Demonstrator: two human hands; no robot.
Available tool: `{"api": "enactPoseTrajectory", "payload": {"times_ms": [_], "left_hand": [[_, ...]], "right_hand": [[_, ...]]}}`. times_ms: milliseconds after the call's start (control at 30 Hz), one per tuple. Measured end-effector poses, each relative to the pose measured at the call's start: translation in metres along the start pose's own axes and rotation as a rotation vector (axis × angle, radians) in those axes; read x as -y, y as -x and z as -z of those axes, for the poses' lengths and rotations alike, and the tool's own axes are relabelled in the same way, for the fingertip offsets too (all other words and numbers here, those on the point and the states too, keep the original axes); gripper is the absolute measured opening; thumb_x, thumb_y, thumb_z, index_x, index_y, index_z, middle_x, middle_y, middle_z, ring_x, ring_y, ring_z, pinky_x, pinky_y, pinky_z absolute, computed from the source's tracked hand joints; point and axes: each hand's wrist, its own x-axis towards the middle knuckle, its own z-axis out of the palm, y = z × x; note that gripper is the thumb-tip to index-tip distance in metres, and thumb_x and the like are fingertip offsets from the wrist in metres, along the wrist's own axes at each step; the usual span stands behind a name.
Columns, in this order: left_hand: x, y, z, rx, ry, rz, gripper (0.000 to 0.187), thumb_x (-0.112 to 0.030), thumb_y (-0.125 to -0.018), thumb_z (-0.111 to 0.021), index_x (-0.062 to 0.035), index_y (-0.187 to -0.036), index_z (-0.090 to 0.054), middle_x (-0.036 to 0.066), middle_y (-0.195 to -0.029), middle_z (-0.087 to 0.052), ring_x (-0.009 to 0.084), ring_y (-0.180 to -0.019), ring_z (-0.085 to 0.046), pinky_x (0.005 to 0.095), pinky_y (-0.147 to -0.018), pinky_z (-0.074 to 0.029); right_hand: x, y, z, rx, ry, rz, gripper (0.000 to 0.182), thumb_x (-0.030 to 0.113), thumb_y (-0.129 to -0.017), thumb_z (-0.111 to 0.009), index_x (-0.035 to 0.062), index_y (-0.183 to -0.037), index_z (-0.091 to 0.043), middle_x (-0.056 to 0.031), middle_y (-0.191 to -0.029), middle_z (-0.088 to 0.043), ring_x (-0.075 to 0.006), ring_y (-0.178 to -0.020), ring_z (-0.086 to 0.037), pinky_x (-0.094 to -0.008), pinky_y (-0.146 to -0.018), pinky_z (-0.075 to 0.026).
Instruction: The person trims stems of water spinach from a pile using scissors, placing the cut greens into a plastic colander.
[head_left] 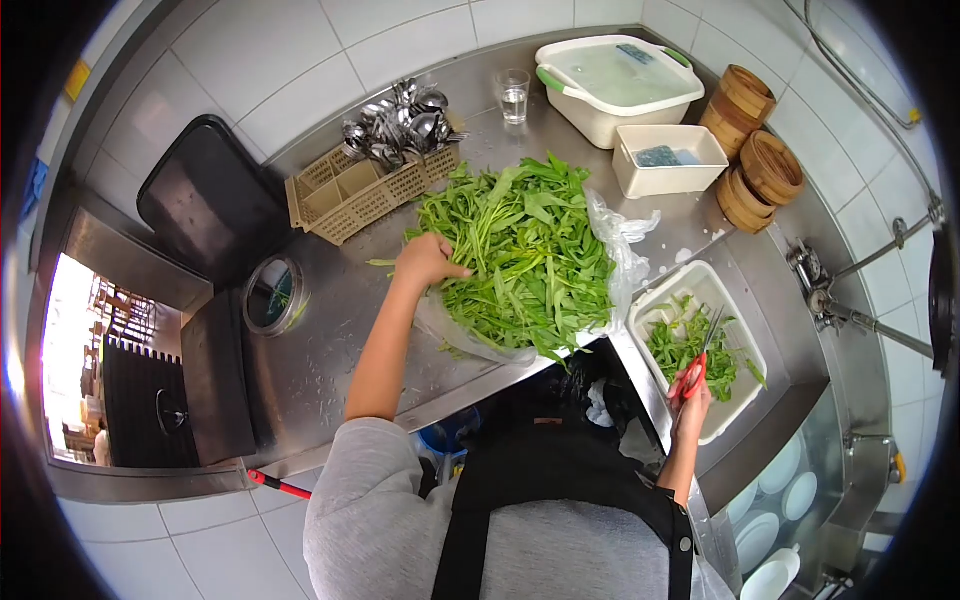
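A big heap of long-stemmed leafy greens (530, 260) lies on a clear plastic bag (612, 235) on the steel counter. My left hand (428, 262) is at the heap's left edge, its fingers curled in among the stems and partly hidden, the thumb showing on top. To the right, my right hand (692, 392) grips a pair of scissors with red handles (695, 372), blades pointing up and away from me. The scissors are over a white rectangular basin (745, 345), which holds a smaller amount of cut greens (680, 345).
Behind the heap stand a divided cutlery basket (370, 205) of spoons and forks, a glass of water (513, 98), a lidded white tub (615, 95), a small white bin (665, 180) and bamboo steamers (765, 165). Plates (780, 465) sit in the sink at right. A black tray (205, 185) leans left.
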Motion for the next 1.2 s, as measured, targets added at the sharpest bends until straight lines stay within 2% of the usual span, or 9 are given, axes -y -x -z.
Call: {"api": "enactPoseTrajectory", "payload": {"times_ms": [67,133,300,433,600,633,800,1067,1200], "left_hand": [[-0.005,0.007,0.000,0.016,-0.069,0.000,0.026,-0.028,-0.061,-0.075,-0.0088,-0.075,-0.064,0.009,-0.074,-0.063,0.0250,-0.070,-0.061,0.0348,-0.063,-0.047],[-0.010,0.014,0.008,-0.202,0.086,0.000,0.024,-0.027,-0.061,-0.075,-0.0094,-0.076,-0.067,0.008,-0.074,-0.064,0.0234,-0.067,-0.060,0.0330,-0.060,-0.046],[-0.036,0.029,0.043,-0.472,0.352,-0.194,0.012,-0.019,-0.077,-0.064,-0.0082,-0.081,-0.067,0.007,-0.079,-0.065,0.0148,-0.064,-0.056,0.0260,-0.059,-0.043],[-0.070,0.027,0.040,-0.409,0.472,-0.374,0.015,-0.015,-0.087,-0.049,-0.0066,-0.096,-0.057,0.006,-0.078,-0.059,0.0112,-0.064,-0.050,0.0262,-0.061,-0.041],[-0.147,0.021,-0.026,-0.305,0.601,-0.493,0.015,-0.016,-0.089,-0.043,-0.0019,-0.094,-0.044,0.017,-0.068,-0.053,0.0321,-0.062,-0.053,0.0401,-0.060,-0.041],[-0.165,0.021,-0.041,-0.260,0.539,-0.450,0.014,-0.013,-0.089,-0.043,-0.0012,-0.095,-0.041,0.021,-0.068,-0.053,0.0372,-0.063,-0.053,0.0429,-0.059,-0.040],[-0.238,0.033,-0.106,-0.157,0.683,-0.757,0.014,-0.009,-0.086,-0.044,0.0006,-0.094,-0.039,0.025,-0.072,-0.053,0.0424,-0.070,-0.054,0.0451,-0.063,-0.042],[-0.312,0.065,-0.179,0.317,0.522,-0.866,0.016,-0.007,-0.082,-0.043,0.0003,-0.096,-0.039,0.026,-0.078,-0.055,0.0426,-0.075,-0.055,0.0487,-0.065,-0.042],[-0.328,0.058,-0.243,0.281,0.418,-0.902,0.017,-0.006,-0.075,-0.047,-0.0037,-0.092,-0.044,0.023,-0.078,-0.057,0.0406,-0.073,-0.056,0.0488,-0.061,-0.043]], "right_hand": [[0.000,0.001,0.000,0.003,-0.040,-0.013,0.042,0.048,-0.085,-0.048,0.0075,-0.077,-0.054,-0.0007,-0.048,-0.049,-0.0046,-0.038,-0.035,-0.0184,-0.038,-0.023],[0.006,0.002,0.003,0.005,-0.012,-0.014,0.041,0.047,-0.086,-0.048,0.0071,-0.077,-0.054,-0.0009,-0.049,-0.050,-0.0044,-0.038,-0.035,-0.0183,-0.038,-0.023],[0.017,0.001,0.001,0.048,0.045,0.036,0.039,0.044,-0.087,-0.047,0.0068,-0.078,-0.055,-0.0009,-0.049,-0.050,-0.0039,-0.038,-0.035,-0.0174,-0.038,-0.024],[0.027,0.006,-0.008,0.181,0.043,0.124,0.038,0.043,-0.086,-0.049,0.0051,-0.082,-0.055,-0.0005,-0.052,-0.051,-0.0042,-0.042,-0.040,-0.0177,-0.040,-0.026],[0.052,0.020,-0.021,0.777,-0.018,0.224,0.035,0.034,-0.082,-0.057,-0.0013,-0.084,-0.053,-0.0007,-0.061,-0.051,-0.0078,-0.051,-0.049,-0.0195,-0.050,-0.039],[0.058,0.025,-0.026,0.781,-0.020,0.120,0.029,0.028,-0.081,-0.059,-0.0007,-0.085,-0.053,-0.0004,-0.061,-0.052,-0.0073,-0.052,-0.050,-0.0188,-0.050,-0.038],[0.053,0.020,-0.026,0.620,-0.110,0.088,0.024,0.026,-0.086,-0.055,0.0019,-0.083,-0.054,-0.0003,-0.060,-0.052,-0.0061,-0.051,-0.049,-0.0180,-0.049,-0.035],[0.042,0.010,0.024,0.143,-0.033,-0.009,0.036,0.041,-0.086,-0.050,0.0068,-0.076,-0.057,0.0009,-0.051,-0.051,-0.0054,-0.044,-0.042,-0.0188,-0.043,-0.028],[-0.008,-0.015,0.047,-0.041,-0.026,-0.076,0.027,0.032,-0.087,-0.054,0.0070,-0.075,-0.055,0.0021,-0.050,-0.049,-0.0049,-0.040,-0.040,-0.0182,-0.038,-0.027]]}}
